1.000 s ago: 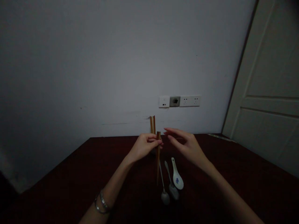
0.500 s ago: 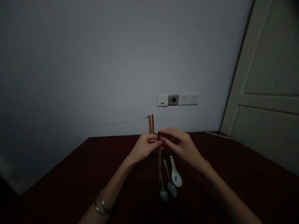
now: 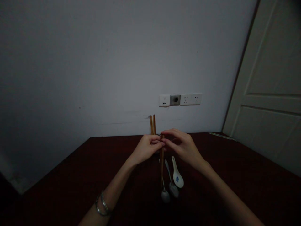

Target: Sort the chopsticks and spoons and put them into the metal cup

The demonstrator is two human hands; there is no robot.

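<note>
Between both hands a pair of wooden chopsticks (image 3: 162, 163) is held upright, pinched near the top. My left hand (image 3: 147, 147) closes on them from the left, thumb against the wood. From the right, my right hand (image 3: 181, 142) pinches their upper end with thumb and fingers. Behind the left hand more chopsticks (image 3: 152, 125) stand upright; what they stand in is mostly hidden. Two metal spoons, a smaller spoon (image 3: 165, 196) and a larger spoon (image 3: 173, 190), lie side by side below the hands. Right of them is a white ceramic spoon (image 3: 178, 179) with a blue mark.
Everything lies on a dark red table (image 3: 94, 175) pushed against a pale wall (image 3: 117, 62). Sockets and switches (image 3: 180, 99) are set in the wall above the table. A panelled door (image 3: 270, 81) stands at the right. A thin flat strip (image 3: 222, 136) lies at the back right edge.
The held chopsticks have shifted very slightly right, still pinched in both hands. The spoons and the standing chopsticks stay in place; the camera view has moved a little.
</note>
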